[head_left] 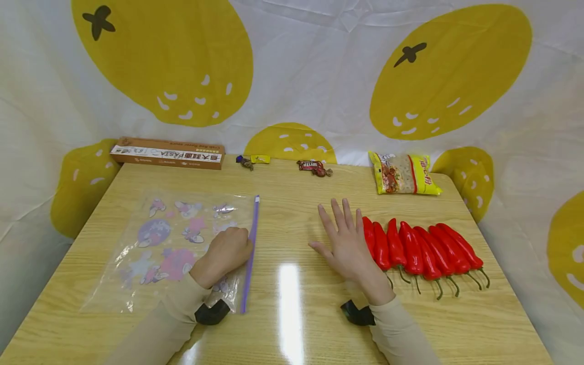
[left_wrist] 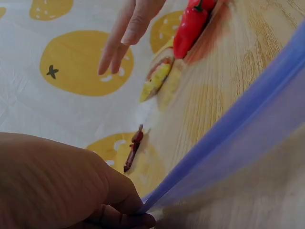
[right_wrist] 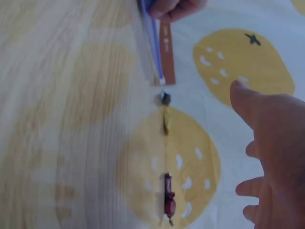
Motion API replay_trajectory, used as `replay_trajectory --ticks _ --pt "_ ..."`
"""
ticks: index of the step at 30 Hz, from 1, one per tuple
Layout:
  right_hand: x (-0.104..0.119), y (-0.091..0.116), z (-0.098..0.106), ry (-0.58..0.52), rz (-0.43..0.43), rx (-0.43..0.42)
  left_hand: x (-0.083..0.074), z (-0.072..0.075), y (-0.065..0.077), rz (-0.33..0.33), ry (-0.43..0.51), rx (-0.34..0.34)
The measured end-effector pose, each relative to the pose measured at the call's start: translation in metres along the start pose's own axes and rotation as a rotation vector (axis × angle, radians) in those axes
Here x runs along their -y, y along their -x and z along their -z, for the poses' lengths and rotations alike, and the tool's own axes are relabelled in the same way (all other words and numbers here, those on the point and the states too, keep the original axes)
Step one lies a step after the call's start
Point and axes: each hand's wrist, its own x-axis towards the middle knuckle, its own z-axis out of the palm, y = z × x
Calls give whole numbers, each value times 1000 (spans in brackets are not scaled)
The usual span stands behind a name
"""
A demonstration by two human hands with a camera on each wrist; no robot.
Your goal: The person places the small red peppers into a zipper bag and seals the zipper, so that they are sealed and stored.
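Note:
A clear zip bag [head_left: 150, 268] printed with pink and purple figures lies flat on the left of the table, its purple zip strip [head_left: 251, 263] facing right. My left hand [head_left: 226, 253] pinches the bag's edge at that strip between thumb and fingers, as the left wrist view shows. My right hand [head_left: 349, 248], fingers straight and spread, hovers beside a row of red peppers [head_left: 412, 248] and hides part of the leftmost one. Nothing is in the right hand.
Along the back stand a brown pasta box [head_left: 169, 153], small candies in blue and yellow wrappers [head_left: 260, 159], red-wrapped candies [head_left: 315, 167] and a yellow food packet [head_left: 403, 174]. A white cloth with yellow fruit prints [head_left: 310, 76] hangs behind the table.

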Motion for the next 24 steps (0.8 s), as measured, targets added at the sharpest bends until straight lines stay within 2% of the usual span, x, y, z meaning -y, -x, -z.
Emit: replay_trajectory --ticks 4,10,14,20,24 --pt "11 -2 -1 -50 103 -60 0 1 0 -3 26 -8" --pt "37 0 -3 -208 313 -137 -7 7 2 -18 117 -20" --pt "56 3 -8 -232 425 -136 -15 12 4 -44 156 -38" --pt "69 7 -15 -208 433 -42 -28 18 9 -102 148 -74" --pt "71 9 -17 -229 415 -35 -34 20 13 -130 158 -77"
